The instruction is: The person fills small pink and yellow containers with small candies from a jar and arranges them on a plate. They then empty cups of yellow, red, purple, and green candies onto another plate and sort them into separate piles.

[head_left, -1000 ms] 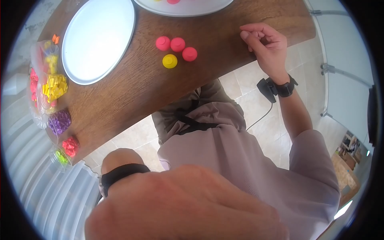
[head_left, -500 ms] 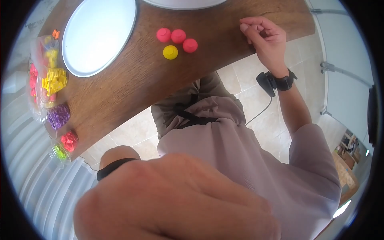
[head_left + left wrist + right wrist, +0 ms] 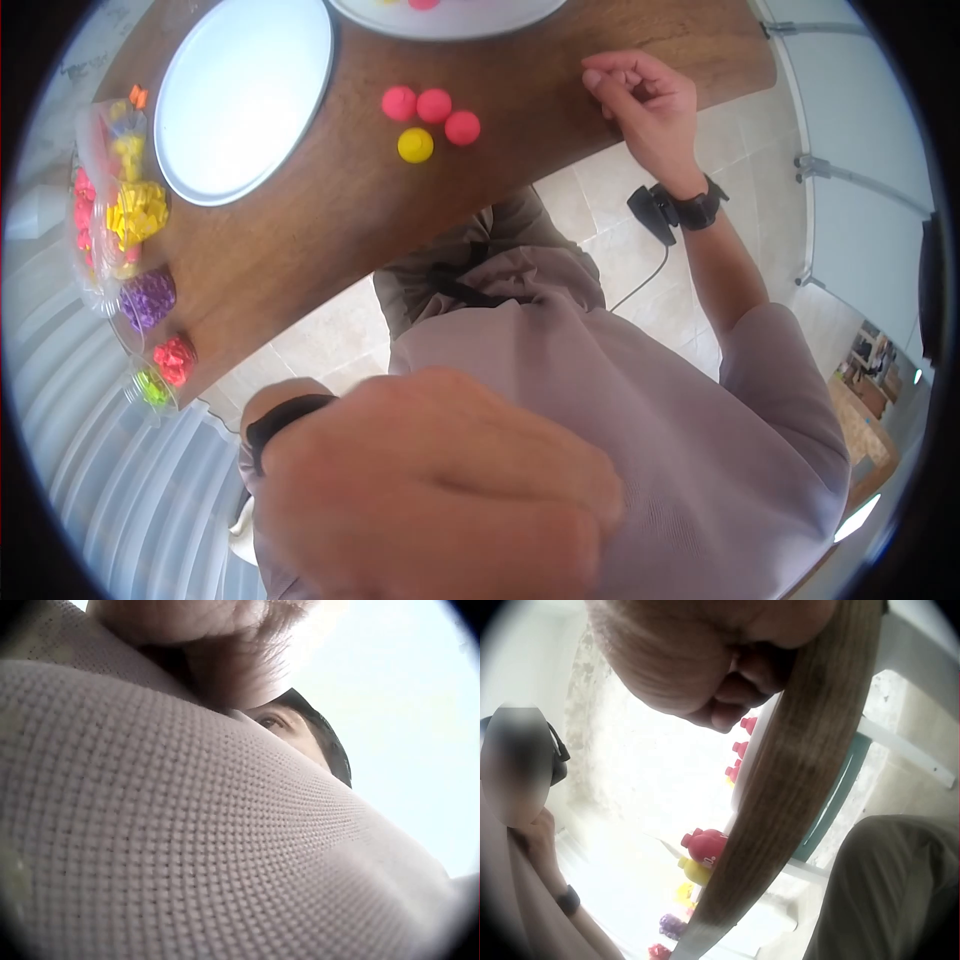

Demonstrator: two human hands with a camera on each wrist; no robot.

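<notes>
My left hand [image 3: 430, 480] is raised close under the head camera, in front of the shirt, its back toward me. Its fingertips are hidden, and I cannot tell whether they hold anything. The left wrist view catches part of the hand [image 3: 217, 645] above the knitted shirt [image 3: 172, 817]. Over the table's near edge at the right, my right hand [image 3: 650, 105] rests with loosely bent fingers, thumb against the index finger, nothing between them. To its left stand three small pink bottles [image 3: 433, 105] and a yellow bottle [image 3: 415, 145], grouped together.
A white oval plate [image 3: 245, 100] lies at the left of the wooden table [image 3: 330, 240]. Another white plate [image 3: 450, 36] at the back holds pink and yellow bottles. Along the left edge sit bags of yellow pieces [image 3: 137, 212], purple pieces [image 3: 148, 300] and red pieces [image 3: 174, 360].
My left hand has shifted slightly and looks smaller, farther from the head camera. The head view has tilted a little. My right hand keeps its place at the table edge.
</notes>
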